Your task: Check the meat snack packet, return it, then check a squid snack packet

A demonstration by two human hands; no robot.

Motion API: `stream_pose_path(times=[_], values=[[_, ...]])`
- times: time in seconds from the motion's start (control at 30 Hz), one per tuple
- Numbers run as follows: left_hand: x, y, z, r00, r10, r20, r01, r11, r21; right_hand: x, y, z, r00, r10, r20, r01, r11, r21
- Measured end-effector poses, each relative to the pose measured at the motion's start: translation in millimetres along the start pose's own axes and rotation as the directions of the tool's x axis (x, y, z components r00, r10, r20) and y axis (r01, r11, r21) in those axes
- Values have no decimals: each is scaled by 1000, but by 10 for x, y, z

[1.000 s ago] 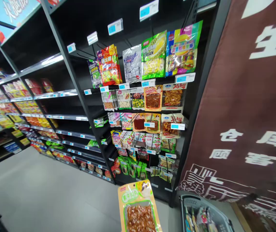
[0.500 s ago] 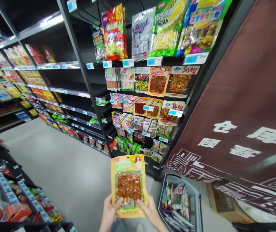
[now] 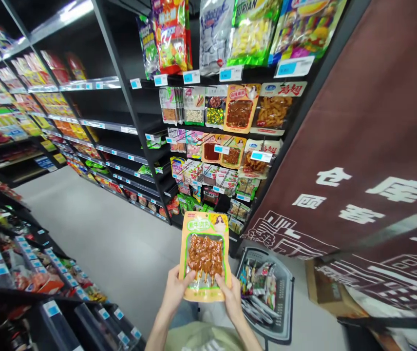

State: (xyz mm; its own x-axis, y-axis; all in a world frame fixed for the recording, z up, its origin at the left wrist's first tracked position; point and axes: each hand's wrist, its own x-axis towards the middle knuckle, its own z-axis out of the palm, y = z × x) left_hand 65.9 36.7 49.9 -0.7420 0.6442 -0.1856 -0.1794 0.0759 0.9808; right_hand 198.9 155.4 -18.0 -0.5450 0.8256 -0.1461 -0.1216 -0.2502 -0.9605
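Note:
A flat yellow-orange snack packet (image 3: 205,256) faces me upright, its window showing brown meatballs on skewers. My left hand (image 3: 178,287) grips its lower left edge, thumb on the front. On the lower right edge my right hand (image 3: 228,292) holds it the same way, fingers behind the packet and hidden. Beyond it, a display rack (image 3: 142,131) carries several hanging snack bags, among them a similar orange packet (image 3: 241,108) in the second row. To the right of my hands a grey shopping basket (image 3: 287,297) stands on the floor with several packets inside.
Long black shelves (image 3: 111,124) with goods run along the left. A lower shelf unit (image 3: 29,295) with price tags stands at the near left. On the right hangs a brown curtain (image 3: 354,112) with white lettering, and a cardboard box (image 3: 323,287) sits beneath it.
Both hands and the packet have shifted up and slightly right in view, still gripping it. The view has tilted down, bringing my forearms and green shirt into sight.

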Motion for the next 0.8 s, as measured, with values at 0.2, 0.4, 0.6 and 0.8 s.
stream_pose_path(times=[0.2, 0.4, 0.6, 0.8], values=[[-45, -82, 119, 996, -30, 81, 32, 999, -19, -13, -16, -190, 998, -64, -29, 63, 998, -21], [-68, 54, 160, 995, -40, 94, 42, 999, -21, 13, 60, -280, 996, -66, -57, 65, 998, -18], [-76, 159, 35, 988, -19, 155, 23, 999, -25, 42, 38, -189, 990, -136, -32, 135, 990, -46], [-104, 168, 27, 973, -53, 224, 76, 992, -96, -97, -1, -211, 990, -141, -20, 138, 985, -100]])
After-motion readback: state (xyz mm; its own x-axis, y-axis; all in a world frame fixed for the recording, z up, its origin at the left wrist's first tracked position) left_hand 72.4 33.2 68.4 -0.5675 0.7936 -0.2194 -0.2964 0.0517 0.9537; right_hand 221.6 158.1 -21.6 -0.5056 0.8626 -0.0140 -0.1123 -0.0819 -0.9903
